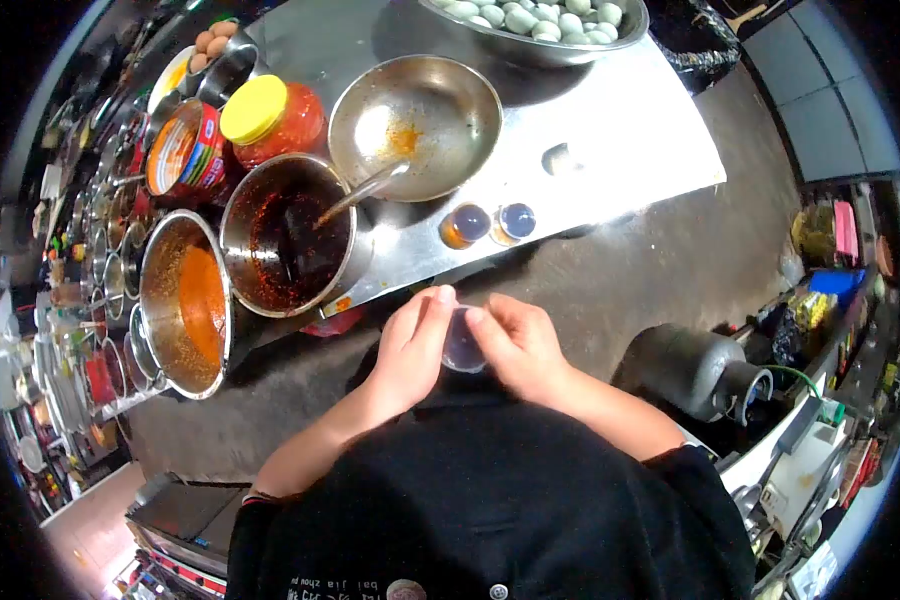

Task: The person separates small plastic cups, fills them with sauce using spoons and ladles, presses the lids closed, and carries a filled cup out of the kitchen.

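My left hand (417, 345) and my right hand (518, 345) are close together in front of my chest, wrapped round the two sides of a small clear cup (463, 345) with a dark lid or content. Beyond them, at the metal table's front edge, stand two similar small cups, one with amber sides (465, 226) and one paler (515, 222). A wide metal bowl (440, 110) with orange residue lies behind the cups. Left of it, a pot of dark red chili oil (290, 240) holds a metal ladle (365, 190) that leans over its rim.
Pale eggs fill a large bowl (635, 30) at the table's back. Left stand a yellow-lidded jar (260, 110), a red can (205, 150), brown eggs (210, 45) and a pot of orange sauce (200, 300). A gas cylinder (680, 365) stands on the right floor.
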`<state>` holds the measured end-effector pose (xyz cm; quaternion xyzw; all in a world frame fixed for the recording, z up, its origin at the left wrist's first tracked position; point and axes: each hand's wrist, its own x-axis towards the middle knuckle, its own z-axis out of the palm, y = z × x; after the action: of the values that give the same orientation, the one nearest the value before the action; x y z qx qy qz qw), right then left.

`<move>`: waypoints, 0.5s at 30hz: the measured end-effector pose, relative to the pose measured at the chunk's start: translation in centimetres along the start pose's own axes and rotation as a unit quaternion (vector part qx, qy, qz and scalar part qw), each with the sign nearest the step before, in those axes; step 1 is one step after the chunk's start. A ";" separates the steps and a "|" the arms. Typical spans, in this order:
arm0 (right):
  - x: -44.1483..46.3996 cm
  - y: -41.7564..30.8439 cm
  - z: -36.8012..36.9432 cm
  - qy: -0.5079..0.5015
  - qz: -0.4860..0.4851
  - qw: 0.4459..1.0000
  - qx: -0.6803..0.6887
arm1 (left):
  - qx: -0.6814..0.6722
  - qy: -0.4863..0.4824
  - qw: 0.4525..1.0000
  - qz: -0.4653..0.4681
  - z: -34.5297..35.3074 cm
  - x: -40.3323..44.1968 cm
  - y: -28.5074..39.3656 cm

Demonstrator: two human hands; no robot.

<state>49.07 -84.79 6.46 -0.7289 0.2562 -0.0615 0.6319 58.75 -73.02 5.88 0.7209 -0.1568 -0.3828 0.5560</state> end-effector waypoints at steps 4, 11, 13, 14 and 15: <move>0.1 2.0 0.7 0.016 -0.014 1.000 0.006 | 0.016 -0.003 1.000 0.002 0.7 1.1 -0.7; 0.3 2.6 0.8 0.007 -0.005 0.989 0.150 | -0.022 0.012 0.999 0.026 1.4 1.6 -1.7; 0.3 3.3 0.5 -0.006 0.003 0.989 0.151 | -0.010 0.010 0.999 0.032 1.3 1.7 -1.7; 0.5 3.4 0.3 -0.021 0.011 0.988 0.150 | 0.024 0.015 0.998 0.049 1.3 1.9 -1.7; 0.6 3.2 0.1 -0.019 0.010 0.989 0.149 | 0.057 0.020 0.996 0.066 1.2 2.1 -1.7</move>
<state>48.70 -85.24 3.20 -0.6248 0.2391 -0.0786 0.7391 58.91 -74.65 3.39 0.7472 -0.2146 -0.3213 0.5408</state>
